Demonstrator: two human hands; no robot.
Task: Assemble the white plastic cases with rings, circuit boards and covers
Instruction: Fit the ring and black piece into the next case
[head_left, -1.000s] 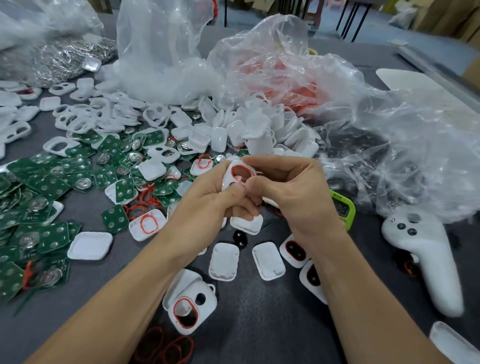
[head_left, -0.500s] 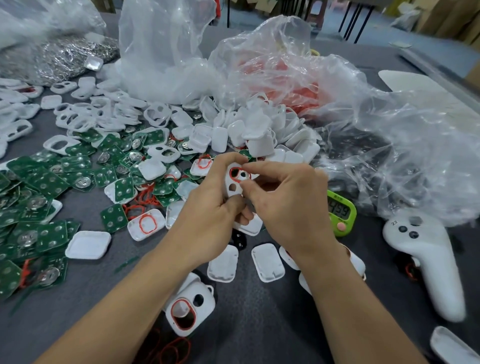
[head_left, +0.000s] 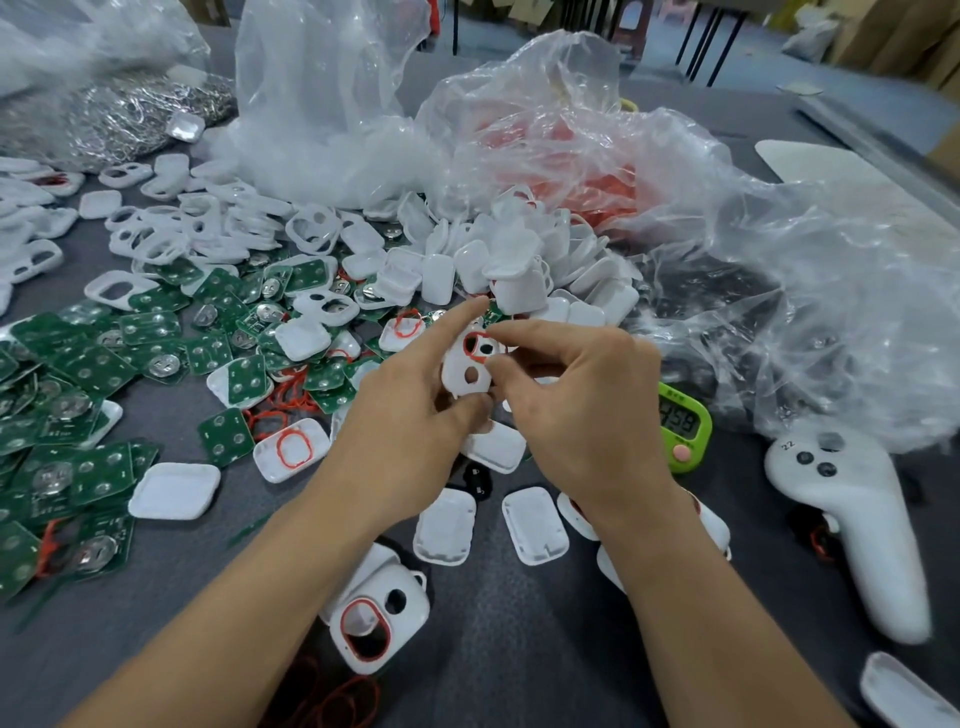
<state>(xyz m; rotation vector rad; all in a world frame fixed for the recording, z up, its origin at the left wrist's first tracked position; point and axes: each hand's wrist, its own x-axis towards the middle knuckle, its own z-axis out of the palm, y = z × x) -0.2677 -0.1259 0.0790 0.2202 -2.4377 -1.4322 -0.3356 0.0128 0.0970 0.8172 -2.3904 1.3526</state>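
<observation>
Head cam view: we've got both hands up over the middle of the dark grey table (head_left: 519, 654), close together and both clamped on one white case (head_left: 464, 370). Our left hand (head_left: 400, 431) holds it from behind and below. The thumb is tucked under the bottom edge and the index finger sticks straight up past the top. Our right hand (head_left: 582, 410) pinches the case's right side, with the thumb by the small round hole and the index fingertip at the top edge. The case is off the table and tilted up facing us. A red ring (head_left: 471, 345) sits at its bigger opening, but we honestly can't tell if it's fully seated.

Below our wrists, two white covers (head_left: 444, 525) lie flat side by side. Nearer to us, a second case (head_left: 382, 616) with a red ring in its opening rests on the table.

Off to the left is a big mess of green circuit boards (head_left: 93, 364). Behind our hands, a heap of white shells (head_left: 519, 270) spills out in front of the clear plastic bags (head_left: 701, 218). A green timer (head_left: 683, 421) sits just beside our right hand, and a white controller (head_left: 852, 519) lies further right.
</observation>
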